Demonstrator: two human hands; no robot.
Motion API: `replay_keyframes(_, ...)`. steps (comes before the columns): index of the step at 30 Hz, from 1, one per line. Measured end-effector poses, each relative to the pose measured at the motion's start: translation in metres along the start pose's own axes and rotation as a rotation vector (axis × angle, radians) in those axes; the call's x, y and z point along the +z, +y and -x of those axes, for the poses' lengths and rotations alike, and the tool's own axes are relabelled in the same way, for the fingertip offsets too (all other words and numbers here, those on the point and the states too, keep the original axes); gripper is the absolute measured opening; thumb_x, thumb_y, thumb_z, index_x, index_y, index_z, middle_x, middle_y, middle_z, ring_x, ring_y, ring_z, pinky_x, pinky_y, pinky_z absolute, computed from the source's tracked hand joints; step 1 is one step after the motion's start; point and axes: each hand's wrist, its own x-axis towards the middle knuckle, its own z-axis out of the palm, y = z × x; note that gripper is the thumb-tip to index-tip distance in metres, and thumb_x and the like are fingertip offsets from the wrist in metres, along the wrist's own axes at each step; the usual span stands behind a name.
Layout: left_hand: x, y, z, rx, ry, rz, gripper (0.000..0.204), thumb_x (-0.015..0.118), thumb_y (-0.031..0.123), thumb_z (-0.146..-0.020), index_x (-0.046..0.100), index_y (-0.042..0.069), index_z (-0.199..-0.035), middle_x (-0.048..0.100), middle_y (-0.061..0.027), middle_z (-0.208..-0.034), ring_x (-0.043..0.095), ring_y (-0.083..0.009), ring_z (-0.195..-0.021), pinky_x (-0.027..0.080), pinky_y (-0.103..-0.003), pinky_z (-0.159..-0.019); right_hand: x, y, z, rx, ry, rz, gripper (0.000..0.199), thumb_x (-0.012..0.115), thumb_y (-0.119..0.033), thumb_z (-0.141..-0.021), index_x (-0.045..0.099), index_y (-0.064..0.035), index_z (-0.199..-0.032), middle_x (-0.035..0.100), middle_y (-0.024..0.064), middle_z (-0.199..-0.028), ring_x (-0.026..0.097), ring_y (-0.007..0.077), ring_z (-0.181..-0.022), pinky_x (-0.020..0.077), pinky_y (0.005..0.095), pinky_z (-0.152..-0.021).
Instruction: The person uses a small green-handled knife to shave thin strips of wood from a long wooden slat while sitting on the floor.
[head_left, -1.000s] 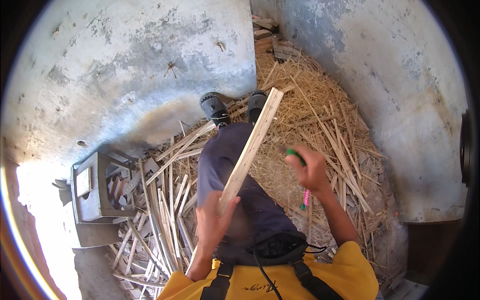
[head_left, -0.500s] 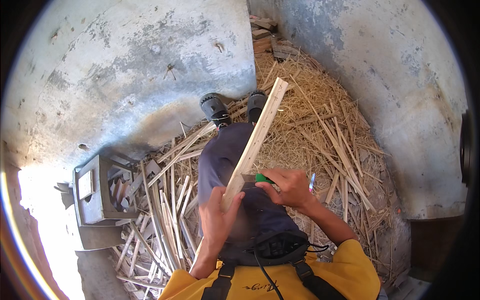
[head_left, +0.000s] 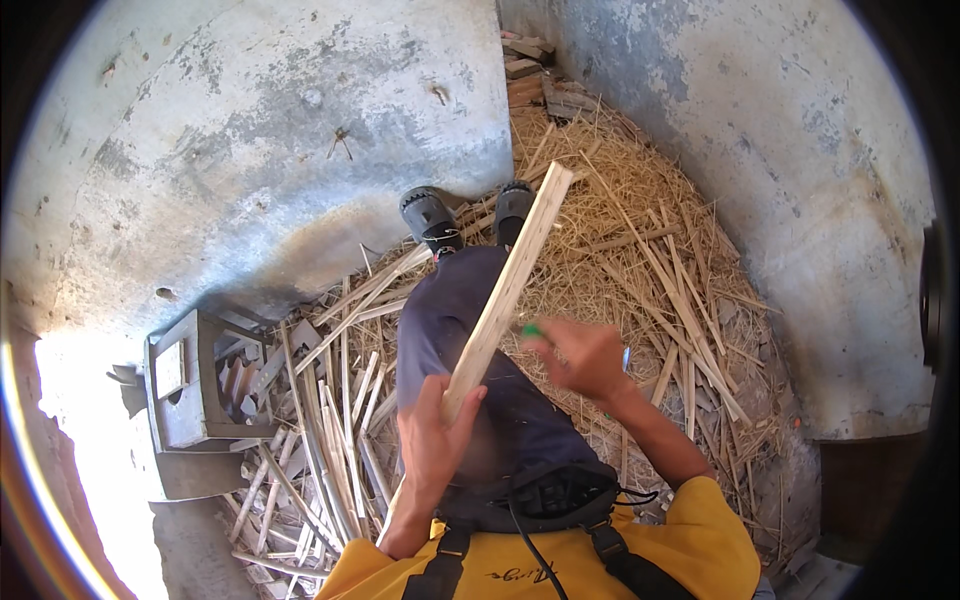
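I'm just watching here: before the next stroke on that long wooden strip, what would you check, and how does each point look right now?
1. Left hand grips the wooden strip near its lower end: ok.
2. Right hand holds the green-handled tool beside the strip: ok, though the hand is blurred.
3. Whether the tool's working end touches the wood: cannot tell.
4. Strip's far end is free above the shoes: ok.
5. Legs lie right under the strip: not ok if a blade slips, in my judgement.
6. Footing: loose wood offcuts and straw all around: not ok.
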Motion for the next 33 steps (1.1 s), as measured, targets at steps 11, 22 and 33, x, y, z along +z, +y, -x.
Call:
replay_keyframes(11,-0.015,-0.018,0.030,-0.047,-0.125,-0.032,0.031,0.084,0.030,-0.098,0.071,0.003,-0.105,0.068,-0.0190,-0.067,0.071,-0.0329,-0.057,0.052,-0.040,-0.057,-0.026,0.135,-0.047,0.708,-0.151,0.297,0.055,0.056,-0.056,-0.112,0.079,-0.0066,-0.115,0.069,0.0035,-0.069,0.060,0.0189,-0.053,0.0456,0.0340,-0.052)
replay_keyframes(22,-0.014,-0.032,0.016,-0.243,-0.168,0.098,0.035,0.085,0.027,-0.097,0.076,-0.004,-0.109,0.073,-0.0166,-0.073,0.069,-0.0179,-0.065,0.053,-0.037,-0.063,-0.023,0.116,-0.029,0.712,-0.062,-0.559,0.040,0.074,-0.038,-0.106,0.075,-0.0024,-0.125,0.069,-0.0008,-0.087,0.058,0.0092,-0.074,0.0459,0.0287,-0.068)
replay_keyframes(33,-0.004,-0.038,0.015,-0.124,-0.193,0.166,0.026,0.083,0.024,-0.100,0.068,0.003,-0.104,0.066,0.0002,-0.065,0.057,-0.0049,-0.057,0.041,-0.027,-0.053,-0.010,0.061,-0.049,0.628,-0.146,-0.761,0.029,0.080,-0.022,-0.101,0.078,-0.0034,-0.122,0.073,-0.0016,-0.092,0.064,0.0070,-0.080,0.0457,0.0245,-0.068)
